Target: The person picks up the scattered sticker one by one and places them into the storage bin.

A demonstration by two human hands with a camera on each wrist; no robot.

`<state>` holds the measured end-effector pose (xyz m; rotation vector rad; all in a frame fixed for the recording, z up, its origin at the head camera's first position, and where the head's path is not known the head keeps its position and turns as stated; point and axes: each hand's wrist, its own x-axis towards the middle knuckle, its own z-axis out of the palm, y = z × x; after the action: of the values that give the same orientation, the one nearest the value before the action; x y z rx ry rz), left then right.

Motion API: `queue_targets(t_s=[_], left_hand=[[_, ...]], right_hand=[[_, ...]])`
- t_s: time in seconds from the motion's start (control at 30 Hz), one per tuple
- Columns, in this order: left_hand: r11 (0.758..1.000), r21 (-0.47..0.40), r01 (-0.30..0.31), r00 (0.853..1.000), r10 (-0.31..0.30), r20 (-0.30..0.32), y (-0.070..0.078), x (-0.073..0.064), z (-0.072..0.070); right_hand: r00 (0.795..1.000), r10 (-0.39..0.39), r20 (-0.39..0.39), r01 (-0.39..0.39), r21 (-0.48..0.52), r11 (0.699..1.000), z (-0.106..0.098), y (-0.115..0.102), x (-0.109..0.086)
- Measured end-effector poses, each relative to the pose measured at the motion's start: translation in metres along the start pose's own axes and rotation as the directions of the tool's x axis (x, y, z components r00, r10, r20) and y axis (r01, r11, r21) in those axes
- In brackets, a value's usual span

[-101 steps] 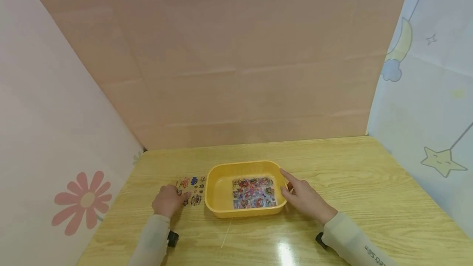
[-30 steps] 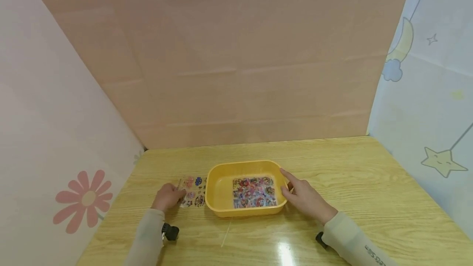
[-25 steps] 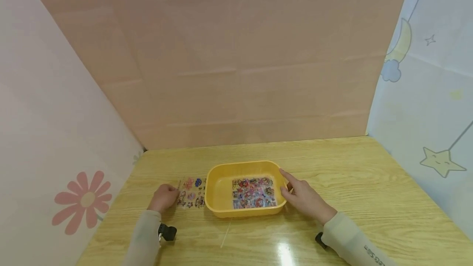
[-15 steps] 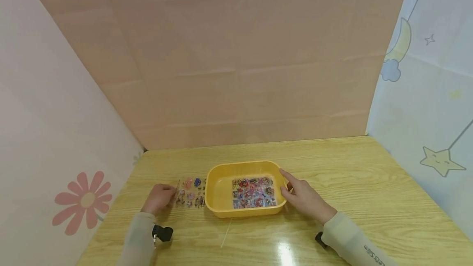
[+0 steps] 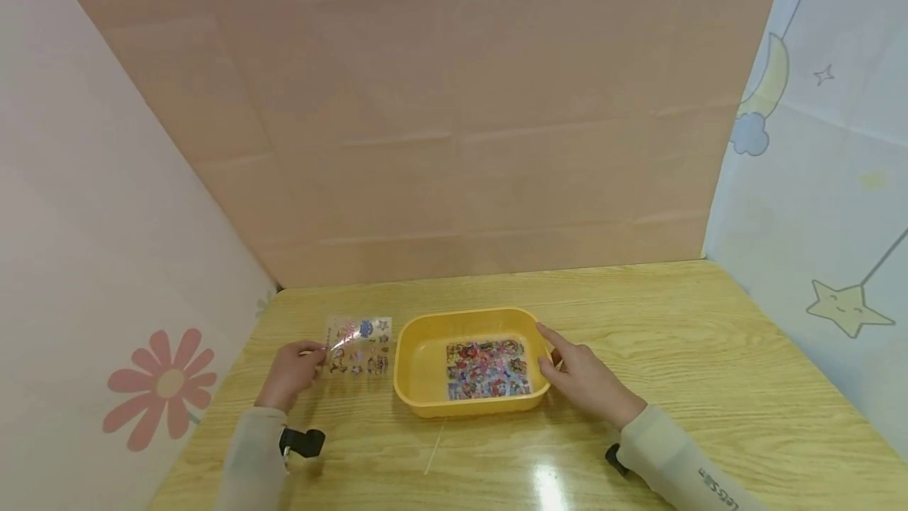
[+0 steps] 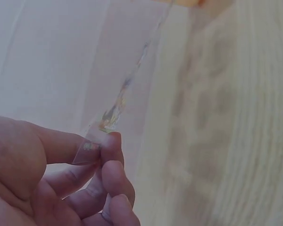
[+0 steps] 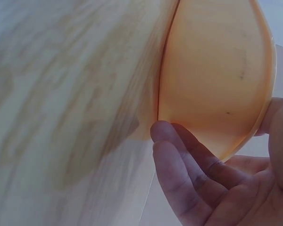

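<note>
A clear sticker sheet with small colourful pictures is pinched at its left edge between the thumb and fingers of my left hand. In the left wrist view the sheet appears nearly edge-on, raised off the table. To its right stands a yellow plastic basket-like tray, where densely printed sticker sheets lie flat. My right hand grips the tray's right end, thumb over the rim and fingers against the outer wall. The right wrist view shows those fingers along the tray's wall.
A thin pale strip lies on the wood-grain table in front of the tray. A brown paper-like backdrop closes off the far side. Printed panels with a flower and a star flank the left and right.
My left hand, earlier over the sheet lying on the table, has drawn left to its edge. It has now lifted the sheet and shifted it slightly left. The right hand and tray stay put.
</note>
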<state>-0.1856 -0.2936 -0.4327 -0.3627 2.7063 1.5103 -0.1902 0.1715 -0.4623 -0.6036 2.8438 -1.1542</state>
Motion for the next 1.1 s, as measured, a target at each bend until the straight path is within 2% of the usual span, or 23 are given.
queue_targets(t_s=[0.3,0.57,0.87,1.1], left_hand=[[0.999,-0.033,-0.008,1.0,0.008,-0.01,0.015,-0.003,-0.008],[0.998,-0.043,-0.041,0.999,0.039,-0.033,0.036,-0.007,-0.004],[0.991,-0.108,-0.082,0.997,0.082,-0.004,0.06,-0.013,0.01],[0.989,-0.089,-0.115,0.992,0.119,0.041,0.075,-0.016,0.03]], right_hand=[[1.0,-0.005,-0.001,0.005,-0.008,1.0,0.0,0.0,0.001],[1.0,-0.013,-0.003,0.013,-0.008,1.0,-0.001,0.0,0.002],[1.0,-0.009,-0.001,0.009,-0.007,1.0,-0.001,0.0,0.001],[1.0,-0.01,-0.001,0.01,-0.002,1.0,-0.001,-0.001,0.001]])
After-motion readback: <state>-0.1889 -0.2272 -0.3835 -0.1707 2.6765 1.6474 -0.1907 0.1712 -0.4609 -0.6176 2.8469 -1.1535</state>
